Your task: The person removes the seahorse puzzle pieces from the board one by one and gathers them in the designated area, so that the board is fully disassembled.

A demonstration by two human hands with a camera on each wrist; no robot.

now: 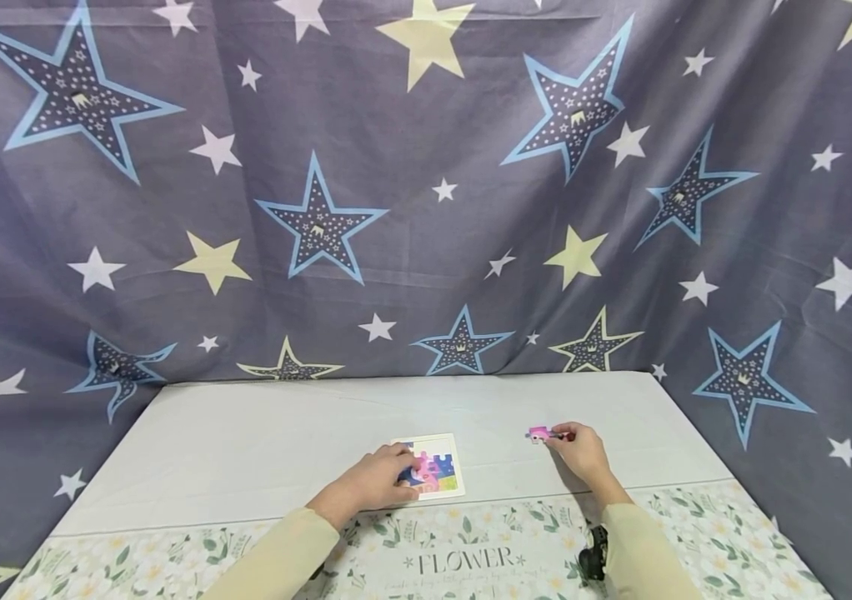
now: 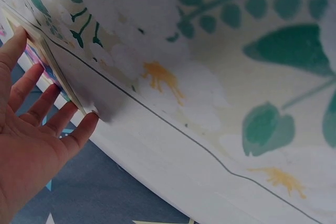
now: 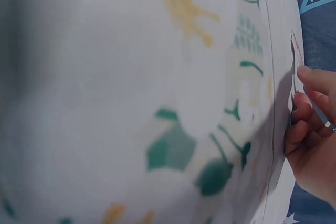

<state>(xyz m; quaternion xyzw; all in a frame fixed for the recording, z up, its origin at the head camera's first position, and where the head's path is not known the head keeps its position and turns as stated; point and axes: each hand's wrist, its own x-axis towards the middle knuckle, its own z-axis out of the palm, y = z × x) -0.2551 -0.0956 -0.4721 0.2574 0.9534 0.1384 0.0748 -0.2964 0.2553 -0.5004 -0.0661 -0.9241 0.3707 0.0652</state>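
Observation:
A jigsaw puzzle (image 1: 443,468) with pink, blue and green pieces lies in a pale, shallow tray (image 1: 459,468) on the table. My left hand (image 1: 372,482) rests over the tray's left side and hides part of the picture. In the left wrist view its fingers (image 2: 38,109) are spread along the tray edge, the thumb on the frame. To the right, apart from the tray, my right hand (image 1: 583,454) pinches a pink puzzle piece (image 1: 538,433) between thumb and fingers. The right wrist view catches that piece (image 3: 296,51) almost edge-on as a thin strip.
A white table (image 1: 276,442) carries a flower-printed mat (image 1: 501,521) along its near side, lettered FLOWER. Dark cloth with a star print (image 1: 411,167) hangs behind the table and at both sides. A black strap (image 1: 593,554) is on the right wrist.

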